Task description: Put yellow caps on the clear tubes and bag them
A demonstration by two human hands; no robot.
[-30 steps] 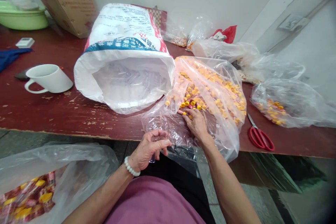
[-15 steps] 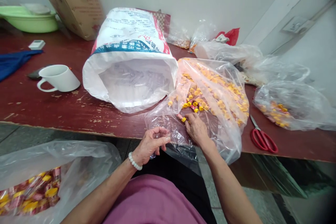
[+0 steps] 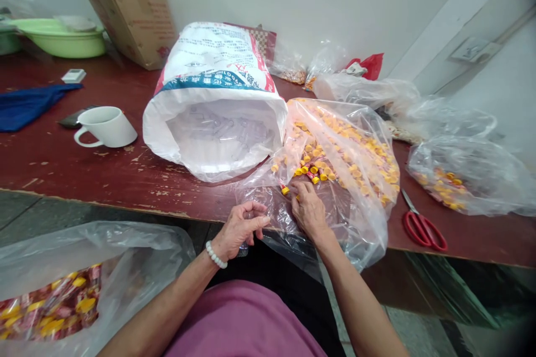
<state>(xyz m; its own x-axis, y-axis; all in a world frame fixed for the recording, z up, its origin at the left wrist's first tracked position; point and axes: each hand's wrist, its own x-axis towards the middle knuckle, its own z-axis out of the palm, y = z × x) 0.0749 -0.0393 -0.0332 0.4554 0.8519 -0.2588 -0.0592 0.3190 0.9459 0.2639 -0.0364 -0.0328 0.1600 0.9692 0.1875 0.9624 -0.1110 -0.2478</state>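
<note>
My left hand (image 3: 245,228), with a pale bead bracelet, hovers at the table's front edge. Its fingers are curled round a clear plastic piece (image 3: 243,249), mostly hidden below the palm. At the mouth of a clear plastic bag (image 3: 364,234), my right hand (image 3: 309,206) has its fingers bent down on a small yellow-capped tube (image 3: 298,198). Another red tube with a yellow cap (image 3: 285,190) lies just left of those fingertips. Many more such tubes (image 3: 360,150) fill the bag behind. A white woven sack (image 3: 218,83) lies open beside it, with clear plastic pieces (image 3: 234,131) inside.
Red-handled scissors (image 3: 422,228) and another bag of yellow-capped tubes (image 3: 452,187) lie to the right. At left are a white mug (image 3: 106,127), a blue cloth (image 3: 33,103), a green basin (image 3: 62,39) and a carton (image 3: 134,11). A large bag of capped tubes (image 3: 54,301) sits low at left.
My right hand has shifted slightly left and down among the tubes, and its fingers have bent further. My left hand has stayed put. The view has turned slightly.
</note>
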